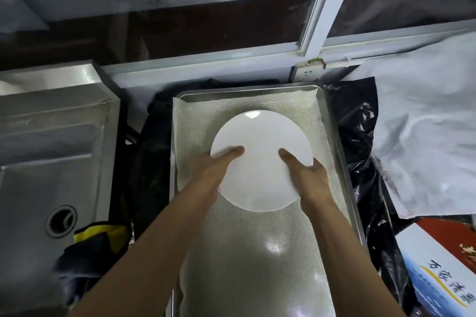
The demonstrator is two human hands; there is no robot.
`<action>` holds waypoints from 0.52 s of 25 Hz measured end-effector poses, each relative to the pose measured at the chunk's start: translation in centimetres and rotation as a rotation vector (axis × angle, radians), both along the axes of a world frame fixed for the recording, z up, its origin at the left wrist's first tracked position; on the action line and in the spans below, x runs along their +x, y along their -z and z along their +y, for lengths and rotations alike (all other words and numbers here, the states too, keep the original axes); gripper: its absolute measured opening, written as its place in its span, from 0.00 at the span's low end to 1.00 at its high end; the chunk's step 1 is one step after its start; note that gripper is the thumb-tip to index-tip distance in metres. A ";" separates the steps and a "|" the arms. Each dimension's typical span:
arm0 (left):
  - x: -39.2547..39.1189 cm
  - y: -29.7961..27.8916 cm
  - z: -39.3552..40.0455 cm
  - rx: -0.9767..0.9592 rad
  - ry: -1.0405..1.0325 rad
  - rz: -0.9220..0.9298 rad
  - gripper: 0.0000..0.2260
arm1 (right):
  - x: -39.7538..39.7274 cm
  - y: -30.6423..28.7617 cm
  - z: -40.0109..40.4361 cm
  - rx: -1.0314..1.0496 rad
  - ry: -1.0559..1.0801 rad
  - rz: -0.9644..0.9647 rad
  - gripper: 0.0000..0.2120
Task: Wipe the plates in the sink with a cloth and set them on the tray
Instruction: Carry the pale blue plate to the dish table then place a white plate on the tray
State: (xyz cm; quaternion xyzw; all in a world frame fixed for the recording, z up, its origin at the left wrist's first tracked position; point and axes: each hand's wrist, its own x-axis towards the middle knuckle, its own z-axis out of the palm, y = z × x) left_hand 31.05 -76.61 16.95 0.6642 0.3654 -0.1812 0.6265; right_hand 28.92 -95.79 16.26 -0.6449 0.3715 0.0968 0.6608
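Both hands hold one white plate (260, 159) over the tray (334, 136): the left hand (213, 167) and right hand (306, 177) grip its sides, thumbs on top, other fingers hidden underneath. One box (438, 273) shows Chinese writing, partly cut off. One sink (51, 162) sits left.

Blue-white box (438, 273), lower right: Chinese characters printed, too blurred to read.

Single head-worn wide-angle view, looking steeply down and forward, close over a tray (332, 121), sink (51, 162) at left edge, window frame (316, 20) beyond
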 end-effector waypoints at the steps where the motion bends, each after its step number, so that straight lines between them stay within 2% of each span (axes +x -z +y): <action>1: -0.3 0.0 0.0 -0.028 -0.010 0.001 0.26 | -0.2 0.1 0.0 0.009 0.010 -0.003 0.20; 3: -1.2 -0.1 0.2 -0.086 -0.025 0.005 0.21 | -0.8 0.1 -0.1 0.017 0.009 -0.009 0.21; 6: -3.0 -0.9 0.8 -0.140 -0.047 -0.011 0.19 | -1.9 -0.7 0.3 0.018 -0.012 -0.048 0.20; 9: -4.4 -2.2 1.9 -0.141 -0.057 -0.058 0.21 | -2.8 -2.3 1.3 0.048 -0.038 -0.088 0.18; 13: -7.0 -4.7 4.0 -0.147 -0.112 -0.119 0.22 | -4.5 -4.7 3.6 0.130 -0.087 -0.126 0.21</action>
